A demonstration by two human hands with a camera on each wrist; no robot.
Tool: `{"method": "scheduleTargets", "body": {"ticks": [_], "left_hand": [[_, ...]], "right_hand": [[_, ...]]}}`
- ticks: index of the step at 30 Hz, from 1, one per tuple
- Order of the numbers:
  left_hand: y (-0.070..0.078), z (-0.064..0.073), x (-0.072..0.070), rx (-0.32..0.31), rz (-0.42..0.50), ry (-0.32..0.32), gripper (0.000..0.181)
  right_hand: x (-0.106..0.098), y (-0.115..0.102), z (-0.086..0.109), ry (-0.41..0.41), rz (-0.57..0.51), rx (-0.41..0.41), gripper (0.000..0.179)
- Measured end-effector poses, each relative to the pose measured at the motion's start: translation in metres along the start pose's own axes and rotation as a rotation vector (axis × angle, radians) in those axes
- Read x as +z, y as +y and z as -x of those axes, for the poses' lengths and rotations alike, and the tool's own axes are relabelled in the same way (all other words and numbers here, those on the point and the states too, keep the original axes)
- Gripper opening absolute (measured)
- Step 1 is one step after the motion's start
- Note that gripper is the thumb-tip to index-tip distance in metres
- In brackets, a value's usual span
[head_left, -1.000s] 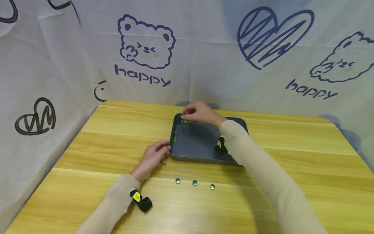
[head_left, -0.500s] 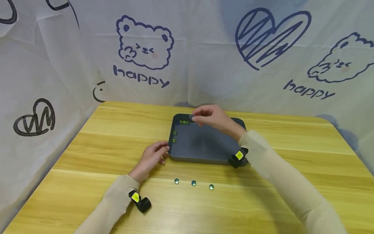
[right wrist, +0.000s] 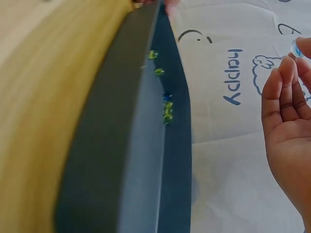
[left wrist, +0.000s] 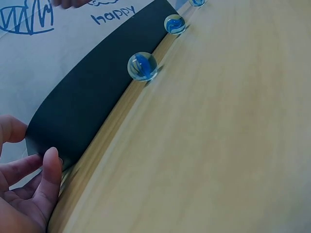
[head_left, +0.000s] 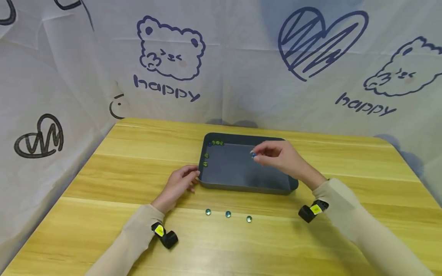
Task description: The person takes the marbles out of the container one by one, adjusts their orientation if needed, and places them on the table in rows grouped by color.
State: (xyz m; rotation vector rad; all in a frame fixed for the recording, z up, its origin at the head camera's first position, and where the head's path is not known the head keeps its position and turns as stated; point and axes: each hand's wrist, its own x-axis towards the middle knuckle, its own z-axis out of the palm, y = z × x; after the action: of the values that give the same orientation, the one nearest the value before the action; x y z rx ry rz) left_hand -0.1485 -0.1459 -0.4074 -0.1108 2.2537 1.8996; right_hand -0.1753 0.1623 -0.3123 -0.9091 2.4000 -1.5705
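Note:
Over the dark grey tray [head_left: 238,187], in the head view, my right hand [head_left: 276,155] pinches a clear marble [head_left: 253,155] with blue in it between thumb and fingertips. The same marble [right wrist: 295,48] shows at the edge of the right wrist view. My left hand [head_left: 177,186] rests beside the tray's near left corner, its fingertips touching the outer wall; the left wrist view shows the fingers [left wrist: 47,177] spread about that corner. Inside the tray, a blue marble [head_left: 210,144] and several yellow-green marbles [head_left: 217,143] sit at the far left corner, with two more yellow-green marbles [head_left: 206,155] along the left wall.
Three clear marbles with blue swirls [head_left: 228,214] lie in a spaced row on the wooden table [head_left: 138,153], in front of the tray. A white cloth [head_left: 241,92] with drawings hangs behind the table and on its left side.
My right hand has lifted away from the tray's far left corner and moved right and nearer, carrying the blue marble. The left hand stays at the near left corner.

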Motion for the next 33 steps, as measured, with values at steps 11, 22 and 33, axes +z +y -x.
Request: {"method": "scheduleTargets", "body": {"ticks": [11,22,33], "left_hand": [[-0.001,-0.002,0.001,0.004,0.009,0.001,0.037],[0.002,-0.001,0.000,0.009,-0.007,-0.009,0.037],[0.002,0.000,0.000,0.007,0.000,-0.005,0.037]], "right_hand": [[0.000,0.011,0.046,-0.042,0.023,-0.029,0.014],[0.018,0.020,0.077,-0.053,-0.034,-0.181,0.016],[0.028,0.038,0.096,-0.101,0.046,-0.212,0.023]]}}
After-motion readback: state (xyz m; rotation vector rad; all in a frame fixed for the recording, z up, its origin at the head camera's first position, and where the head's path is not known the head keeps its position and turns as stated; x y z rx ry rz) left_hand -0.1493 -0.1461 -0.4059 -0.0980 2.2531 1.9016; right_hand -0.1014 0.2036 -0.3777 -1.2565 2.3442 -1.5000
